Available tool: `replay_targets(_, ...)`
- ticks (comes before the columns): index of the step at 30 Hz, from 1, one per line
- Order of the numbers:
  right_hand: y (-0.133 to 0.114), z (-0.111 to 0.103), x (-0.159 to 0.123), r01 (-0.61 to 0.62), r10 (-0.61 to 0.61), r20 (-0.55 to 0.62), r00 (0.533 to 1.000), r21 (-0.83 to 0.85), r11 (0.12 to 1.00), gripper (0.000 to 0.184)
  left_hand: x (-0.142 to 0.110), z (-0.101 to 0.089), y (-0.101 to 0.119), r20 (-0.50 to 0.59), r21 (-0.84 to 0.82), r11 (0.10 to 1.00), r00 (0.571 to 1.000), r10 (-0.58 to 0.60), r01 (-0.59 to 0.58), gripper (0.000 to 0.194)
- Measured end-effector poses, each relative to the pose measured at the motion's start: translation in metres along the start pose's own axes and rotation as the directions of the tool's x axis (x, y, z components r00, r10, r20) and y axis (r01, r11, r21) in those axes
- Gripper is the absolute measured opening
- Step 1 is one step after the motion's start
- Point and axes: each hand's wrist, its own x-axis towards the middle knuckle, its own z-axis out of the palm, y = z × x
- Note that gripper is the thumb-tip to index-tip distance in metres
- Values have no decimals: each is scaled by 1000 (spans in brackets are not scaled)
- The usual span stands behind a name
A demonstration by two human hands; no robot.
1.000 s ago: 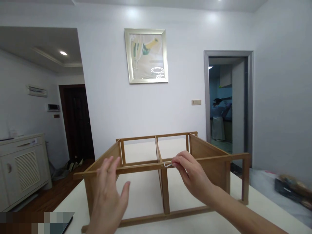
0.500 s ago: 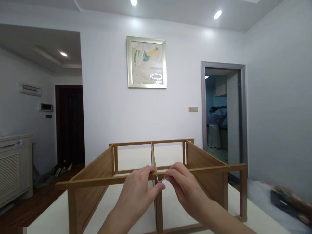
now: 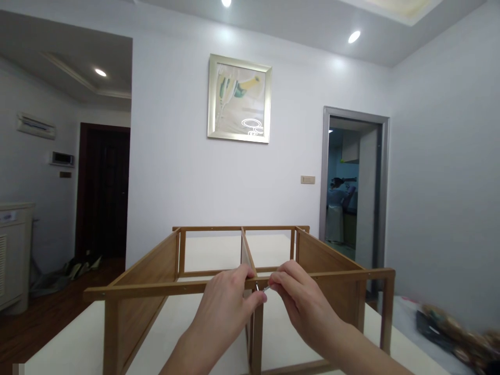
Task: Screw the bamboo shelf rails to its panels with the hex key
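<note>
A brown wooden frame (image 3: 156, 289) with side panels and a middle divider lies in front of me. My left hand (image 3: 221, 310) is closed around its near rail at the middle joint, fingers over the top and thumb below. My right hand (image 3: 308, 304) is just to the right, its thumb and fingertips pinching the long arm of a small silver hex key (image 3: 266, 289). The key's short arm points at the front face of the rail, where the middle upright (image 3: 257, 333) meets it. My left thumb tip is close to the key. Whatever fastener it meets is too small to make out.
The frame rests on a white tabletop (image 3: 183, 323). Past its right edge is a pile of dark and brown items (image 3: 449, 333). A white cabinet (image 3: 13, 260) stands at left. Through the doorway (image 3: 344, 203), a person (image 3: 336, 208) stands in another room.
My view has tilted, so the room appears rotated slightly clockwise. Both hands stay at the middle joint, with the hex key still in my right fingers at a slightly changed angle.
</note>
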Motion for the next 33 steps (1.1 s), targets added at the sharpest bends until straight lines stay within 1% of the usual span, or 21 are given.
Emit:
replay_targets(4,-1,-1,1,-35,35,8,999,-8,999,19,0,3,-3,-1,-7,1000,1000,16,-16,19)
replay_targets(11,-2,-4,5,8,-7,23,1000,-38,999,20,-1,2,-1,4,-18,1000,1000,20,-20,19)
replay_targets(15,-3,-6,8,0,2,40,999,-43,999,21,-2,2,-1,-1,-30,999,1000,23,-23,18)
replay_targets(27,-7,-11,13,-26,39,130,991,-102,994,23,-3,2,-3,-8,-31,999,999,38,-38,17)
replay_targets(33,-11,-17,26,-3,30,206,978,-129,992,25,-4,2,-4,0,-19,999,999,34,-34,16)
